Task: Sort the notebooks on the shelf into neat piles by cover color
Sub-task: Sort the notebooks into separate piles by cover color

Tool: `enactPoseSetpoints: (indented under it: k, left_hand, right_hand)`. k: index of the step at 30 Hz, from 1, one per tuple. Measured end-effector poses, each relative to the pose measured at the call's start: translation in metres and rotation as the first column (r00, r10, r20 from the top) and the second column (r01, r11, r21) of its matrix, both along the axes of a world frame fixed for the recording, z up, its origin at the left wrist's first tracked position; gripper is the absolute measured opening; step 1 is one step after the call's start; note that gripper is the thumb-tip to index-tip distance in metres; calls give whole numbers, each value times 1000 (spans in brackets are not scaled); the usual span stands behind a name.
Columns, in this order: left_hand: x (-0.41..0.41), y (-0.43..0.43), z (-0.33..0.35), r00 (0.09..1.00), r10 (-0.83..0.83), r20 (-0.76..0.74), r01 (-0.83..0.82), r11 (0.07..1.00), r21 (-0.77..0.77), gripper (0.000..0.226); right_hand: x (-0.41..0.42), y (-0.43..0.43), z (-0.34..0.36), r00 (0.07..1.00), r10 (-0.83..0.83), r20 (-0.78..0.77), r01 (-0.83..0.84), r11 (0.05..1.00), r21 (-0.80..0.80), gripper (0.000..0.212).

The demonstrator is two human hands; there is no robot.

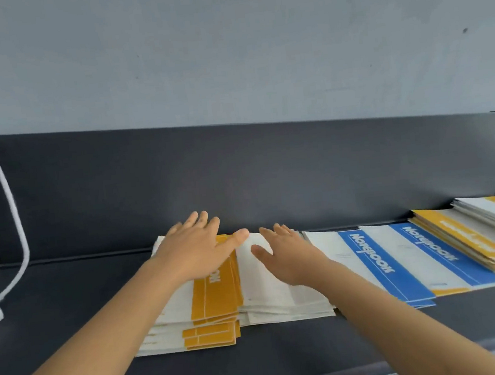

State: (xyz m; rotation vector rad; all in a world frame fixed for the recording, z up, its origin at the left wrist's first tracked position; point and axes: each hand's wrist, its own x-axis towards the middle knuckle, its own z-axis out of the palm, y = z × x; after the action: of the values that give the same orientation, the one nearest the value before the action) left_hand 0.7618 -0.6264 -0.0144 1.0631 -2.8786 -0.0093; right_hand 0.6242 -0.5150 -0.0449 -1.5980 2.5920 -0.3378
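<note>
Paper notebooks [217,293], smooth covers; matt dark shelf [69,295].

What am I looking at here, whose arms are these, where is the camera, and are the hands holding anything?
There is no machine here. These are a person's two bare arms, filmed by one wide-angle camera worn on their head that looks forward and down. In front is a dark shelf against a grey wall. On it lie notebooks with white covers and coloured bands. A loose pile of yellow-banded notebooks sits under the hands, overlapping blue-banded notebooks lie to the right, and a second yellow-banded stack is at the far right. The left hand lies flat on the yellow pile, fingers straight. The right hand is open over the white covers beside it; whether it touches them is unclear. Neither hand grips anything. A white cable hangs at the left edge.
</note>
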Motion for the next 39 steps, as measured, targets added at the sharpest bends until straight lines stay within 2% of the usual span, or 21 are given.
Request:
enactPoseSetpoints:
  k: [4,10,14,17,22,26,28,30,32,34,36,39]
  left_hand:
    - [-61,57,2,994,-90,-59,88,996,-31,82]
    - [-175,133,-18,984,-176,-12,176,984,25,72]
    - [-240,166,-30,984,-163,71,155,982,104,55]
    - [-272,179,-36,981,-125,147,106,986,129,59]
    - [-287,170,-45,990,-32,137,14,991,131,83]
    - [-285,166,-46,1000,-18,8,16,978,208,69]
    - [-289,166,-49,991,44,-126,6,930,368,70]
    - [-292,165,-51,950,171,-263,1,837,547,76]
    - [-294,167,-51,896,283,-343,12,755,655,66]
    - [-296,167,-51,817,364,-446,80,695,714,42]
    - [-296,170,-47,760,370,-534,193,656,729,45]
    - [-294,170,-40,732,375,-569,293,582,759,50]
  right_hand:
    - [-62,49,0,997,-72,21,72,997,1,61]
    - [-178,118,-7,983,-185,-8,185,981,57,52]
    - [-236,141,-3,955,-241,-171,261,959,109,42]
    - [-265,143,-6,942,-243,-232,282,948,151,55]
    - [-292,138,-29,954,-235,-184,268,946,184,96]
    - [-299,135,-34,961,-228,-156,256,946,200,109]
    - [-300,134,-34,964,-219,-150,248,945,214,107]
    - [-301,133,-36,963,-215,-162,249,942,225,103]
    - [-300,133,-37,959,-219,-178,257,938,232,100]
    - [-301,131,-38,961,-228,-158,259,941,219,96]
    - [-302,131,-36,965,-251,-71,260,953,158,90]
    - [-300,133,-29,962,-271,41,270,962,29,86]
